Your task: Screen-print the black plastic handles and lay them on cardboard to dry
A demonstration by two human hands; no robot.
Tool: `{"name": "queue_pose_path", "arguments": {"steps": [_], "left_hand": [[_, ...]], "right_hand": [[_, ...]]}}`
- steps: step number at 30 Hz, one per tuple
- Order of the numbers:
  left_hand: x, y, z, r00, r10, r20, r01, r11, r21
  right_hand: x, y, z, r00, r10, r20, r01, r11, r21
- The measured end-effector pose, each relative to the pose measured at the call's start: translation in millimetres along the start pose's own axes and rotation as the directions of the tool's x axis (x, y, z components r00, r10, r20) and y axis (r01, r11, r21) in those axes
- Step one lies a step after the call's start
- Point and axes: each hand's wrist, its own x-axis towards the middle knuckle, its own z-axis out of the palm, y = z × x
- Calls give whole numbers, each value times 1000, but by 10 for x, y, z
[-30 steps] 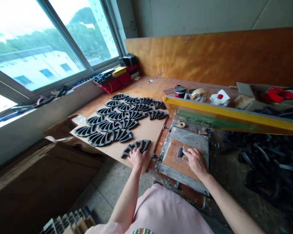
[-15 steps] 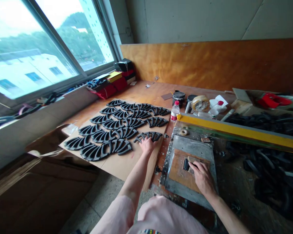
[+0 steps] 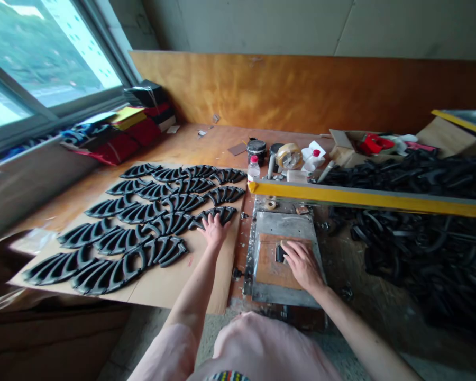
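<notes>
My left hand lies flat, fingers spread, on a black fan-shaped plastic piece at the right end of a row of several like pieces laid out on a cardboard sheet. My right hand rests on a brown pad of a metal plate, fingers curled beside a small black block. Whether it grips the block is unclear.
A raised yellow-edged frame spans above the plate. A heap of black plastic parts fills the right side. A small bottle, ink tins, a tape roll and boxes stand behind. Books lie near the window.
My left hand slid the black piece away from me along the cardboard into line with the rows. My right hand stayed on the plate. The view swung to the right.
</notes>
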Motion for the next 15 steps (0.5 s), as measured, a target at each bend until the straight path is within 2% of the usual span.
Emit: {"name": "queue_pose_path", "arguments": {"steps": [2,4,5,7,9,11,13,15], "left_hand": [[-7,168,-153,997,58,-58,-65,990,-123],[-29,426,-399,984,134,-115,-166,923,-346],[-55,579,-548,977,164,-136,-210,850,-484],[-154,895,-867,964,215,-157,-260,628,-734],[-311,1171,-1168,947,293,-128,-246,410,-878],[-504,1351,-1406,918,391,-59,-179,278,-944],[-704,1394,-1555,899,438,9,-106,236,-966],[-895,1299,-1606,909,415,50,-55,239,-970]], "right_hand": [[76,-51,9,997,-53,62,53,999,-11],[98,-92,49,981,-128,145,131,991,-9],[83,-109,67,971,-158,182,161,987,-3],[9,-131,72,949,-216,230,215,976,31],[-100,-116,8,920,-309,241,291,950,109],[-203,-19,-133,901,-385,198,351,917,190],[-267,199,-336,936,-335,107,308,928,210],[-270,523,-569,996,-90,-10,90,977,193]]}}
